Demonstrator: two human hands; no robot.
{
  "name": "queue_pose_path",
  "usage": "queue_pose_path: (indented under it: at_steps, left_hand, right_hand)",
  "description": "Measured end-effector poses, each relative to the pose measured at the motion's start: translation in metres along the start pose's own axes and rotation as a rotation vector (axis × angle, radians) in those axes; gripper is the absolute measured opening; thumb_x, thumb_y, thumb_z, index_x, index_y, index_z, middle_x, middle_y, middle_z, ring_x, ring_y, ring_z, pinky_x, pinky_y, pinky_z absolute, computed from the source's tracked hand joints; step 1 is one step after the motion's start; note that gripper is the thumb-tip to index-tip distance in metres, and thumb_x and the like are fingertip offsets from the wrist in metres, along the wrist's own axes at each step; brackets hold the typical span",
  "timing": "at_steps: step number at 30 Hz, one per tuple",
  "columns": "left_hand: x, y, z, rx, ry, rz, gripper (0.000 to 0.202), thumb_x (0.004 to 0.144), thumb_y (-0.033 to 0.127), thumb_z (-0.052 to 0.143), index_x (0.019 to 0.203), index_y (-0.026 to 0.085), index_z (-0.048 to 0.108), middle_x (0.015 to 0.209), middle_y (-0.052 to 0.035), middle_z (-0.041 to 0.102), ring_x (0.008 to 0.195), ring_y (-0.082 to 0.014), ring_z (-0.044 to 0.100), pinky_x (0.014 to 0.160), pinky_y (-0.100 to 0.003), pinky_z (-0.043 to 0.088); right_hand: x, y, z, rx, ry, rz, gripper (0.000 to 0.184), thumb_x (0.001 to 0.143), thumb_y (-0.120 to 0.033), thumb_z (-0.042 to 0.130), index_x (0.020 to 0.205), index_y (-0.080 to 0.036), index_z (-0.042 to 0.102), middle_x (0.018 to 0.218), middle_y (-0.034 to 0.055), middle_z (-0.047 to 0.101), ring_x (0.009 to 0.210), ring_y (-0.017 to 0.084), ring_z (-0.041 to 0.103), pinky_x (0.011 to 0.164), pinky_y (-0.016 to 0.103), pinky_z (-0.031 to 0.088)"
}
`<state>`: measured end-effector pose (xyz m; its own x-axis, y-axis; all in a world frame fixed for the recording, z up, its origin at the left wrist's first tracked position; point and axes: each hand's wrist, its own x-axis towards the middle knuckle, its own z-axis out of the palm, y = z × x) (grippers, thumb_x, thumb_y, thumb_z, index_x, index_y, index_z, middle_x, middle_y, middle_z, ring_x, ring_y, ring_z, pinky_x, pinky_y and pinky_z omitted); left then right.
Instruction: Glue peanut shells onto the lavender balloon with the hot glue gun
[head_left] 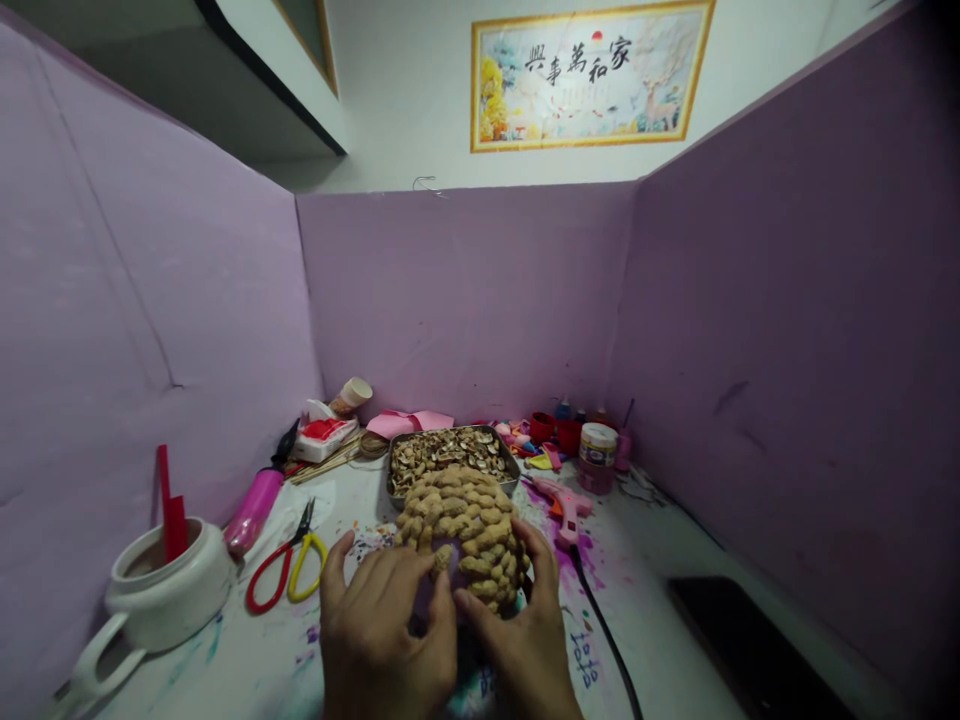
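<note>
A rounded mound covered with glued-on peanut shells (466, 530) stands on the table in front of me. My left hand (386, 625) rests against its near left side, fingers curled, with thumb and forefinger pinching a single peanut shell (442, 557) against the mound. My right hand (517, 625) cups the mound's near right side, its fingers wrapped round the shells. A bare purple patch shows between my fingertips. Behind the mound lies a metal tray of loose peanut shells (448, 450).
A pink glue gun (564, 502) with a black cord lies to the right. Red and yellow scissors (289, 565), a pink bottle (253, 510) and a white pot (161, 590) sit left. Jars and paint pots (596, 455) crowd the back right. Purple partition walls enclose the table.
</note>
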<state>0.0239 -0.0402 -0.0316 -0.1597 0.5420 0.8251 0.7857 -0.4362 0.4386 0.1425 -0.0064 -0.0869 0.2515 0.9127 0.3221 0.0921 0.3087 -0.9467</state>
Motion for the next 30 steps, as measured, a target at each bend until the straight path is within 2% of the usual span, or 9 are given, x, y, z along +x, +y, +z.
queue_pose_path:
  at_steps: [3, 7, 9, 18, 22, 26, 30]
  left_hand:
    - [0.000, 0.001, 0.001, 0.011, 0.004, 0.028, 0.013, 0.059, 0.014, 0.068, 0.064, 0.026, 0.065, 0.061, 0.0009, 0.067, 0.058, -0.0194, 0.059, 0.098, -0.041, 0.024]
    - [0.000, 0.000, 0.002, 0.169, -0.012, 0.202, 0.007, 0.068, 0.015, 0.061, 0.067, 0.022, 0.060, 0.061, 0.0031, 0.065, 0.057, -0.0162, 0.059, 0.091, -0.040, 0.029]
    - [-0.001, 0.000, 0.003, 0.225, -0.009, 0.241, 0.007, 0.070, 0.015, 0.059, 0.067, 0.020, 0.058, 0.059, 0.0036, 0.064, 0.056, -0.0151, 0.059, 0.089, -0.040, 0.030]
    - [-0.003, 0.001, 0.008, 0.317, 0.052, 0.285, 0.006, 0.071, 0.014, 0.058, 0.069, 0.020, 0.057, 0.061, 0.0030, 0.065, 0.056, -0.0152, 0.060, 0.085, -0.042, 0.033]
    - [-0.005, -0.001, 0.009, 0.335, 0.025, 0.296, 0.007, 0.072, 0.014, 0.058, 0.070, 0.020, 0.056, 0.061, 0.0038, 0.064, 0.055, -0.0147, 0.059, 0.083, -0.041, 0.033]
    - [-0.006, -0.006, 0.011, 0.276, -0.026, 0.287, 0.009, 0.076, 0.013, 0.055, 0.071, 0.020, 0.055, 0.062, 0.0036, 0.064, 0.057, -0.0150, 0.059, 0.080, -0.040, 0.034]
    - [-0.004, -0.012, 0.012, 0.129, -0.064, 0.267, 0.010, 0.078, 0.012, 0.052, 0.079, 0.021, 0.058, 0.071, 0.0004, 0.066, 0.066, -0.0156, 0.059, 0.069, -0.032, 0.040]
  right_hand:
    - [-0.001, 0.003, 0.002, -0.015, 0.054, -0.021, 0.068, 0.055, -0.023, 0.071, 0.116, -0.025, 0.040, 0.125, 0.0069, 0.041, 0.120, 0.029, 0.038, 0.103, 0.044, 0.031]
    - [-0.003, 0.004, 0.005, -0.015, 0.086, -0.065, 0.068, 0.054, -0.025, 0.072, 0.115, -0.024, 0.043, 0.122, 0.0066, 0.044, 0.116, 0.029, 0.042, 0.099, 0.045, 0.035]
    - [-0.004, 0.001, 0.007, -0.008, 0.103, -0.075, 0.065, 0.056, -0.028, 0.071, 0.114, -0.024, 0.043, 0.122, 0.0069, 0.044, 0.115, 0.029, 0.042, 0.099, 0.046, 0.035]
    - [-0.007, -0.004, 0.008, 0.007, 0.120, -0.078, 0.063, 0.057, -0.028, 0.070, 0.114, -0.023, 0.043, 0.121, 0.0071, 0.044, 0.115, 0.029, 0.041, 0.097, 0.043, 0.036]
    - [-0.005, 0.001, 0.006, 0.004, 0.086, -0.060, 0.066, 0.056, -0.028, 0.071, 0.115, -0.024, 0.041, 0.123, 0.0080, 0.042, 0.117, 0.030, 0.040, 0.099, 0.044, 0.035]
    - [-0.001, 0.006, 0.002, -0.020, 0.013, -0.002, 0.072, 0.052, -0.023, 0.073, 0.116, -0.025, 0.039, 0.126, 0.0079, 0.039, 0.120, 0.031, 0.036, 0.102, 0.046, 0.030]
    - [0.004, 0.008, 0.001, 0.029, 0.031, 0.058, 0.072, 0.053, -0.022, 0.070, 0.118, -0.024, 0.038, 0.124, 0.0083, 0.042, 0.118, 0.030, 0.040, 0.101, 0.046, 0.033]
